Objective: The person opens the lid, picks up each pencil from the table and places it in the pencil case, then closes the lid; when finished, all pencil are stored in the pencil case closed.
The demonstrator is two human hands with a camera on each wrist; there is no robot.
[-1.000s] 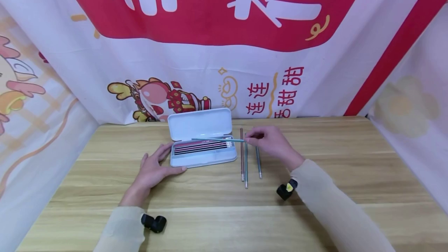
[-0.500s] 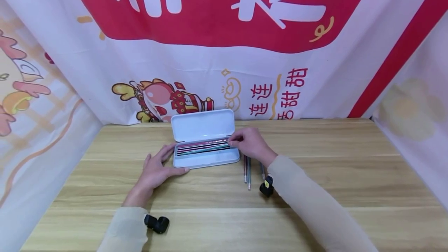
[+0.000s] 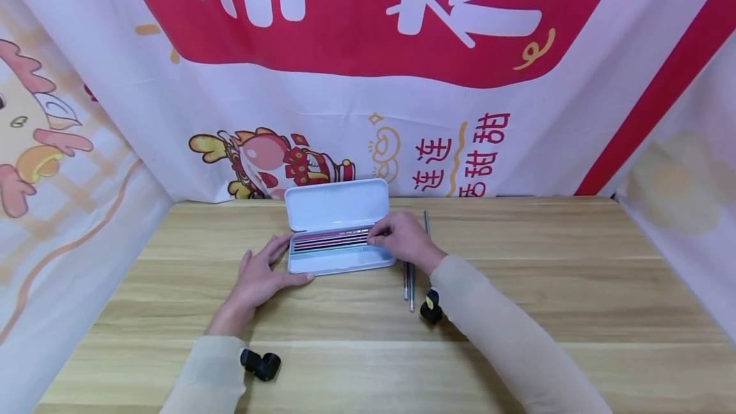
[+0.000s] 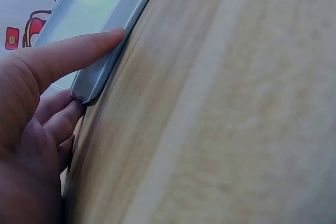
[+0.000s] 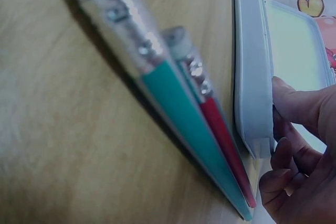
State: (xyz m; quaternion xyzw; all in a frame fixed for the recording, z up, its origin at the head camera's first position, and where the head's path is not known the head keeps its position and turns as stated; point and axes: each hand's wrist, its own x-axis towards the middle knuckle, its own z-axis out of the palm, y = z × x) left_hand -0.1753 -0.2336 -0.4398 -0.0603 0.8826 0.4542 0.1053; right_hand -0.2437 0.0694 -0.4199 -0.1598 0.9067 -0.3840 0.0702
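A pale blue pencil case (image 3: 339,264) lies with its lid (image 3: 339,204) raised, holding a row of dark striped pencils (image 3: 322,241). A teal pencil (image 3: 328,250) lies along the front of that row. My left hand (image 3: 259,280) holds the case at its left front corner, thumb along the front rim and fingers at the end wall. My right hand (image 3: 402,235) reaches over the right end, thumb and forefinger pinching the teal pencil's end; the right wrist view hides that end behind the case wall.
Right of the case, a red pencil (image 5: 218,124) and another teal pencil (image 5: 184,114) lie side by side on the wooden table (image 3: 345,369). A further pencil (image 3: 427,222) shows partly behind my right hand. A printed cloth (image 3: 345,101) hangs behind the table.
My right hand has carried the teal pencil left from above the table into the case, where it now lies level with the row. My left hand has stayed at the case's corner.
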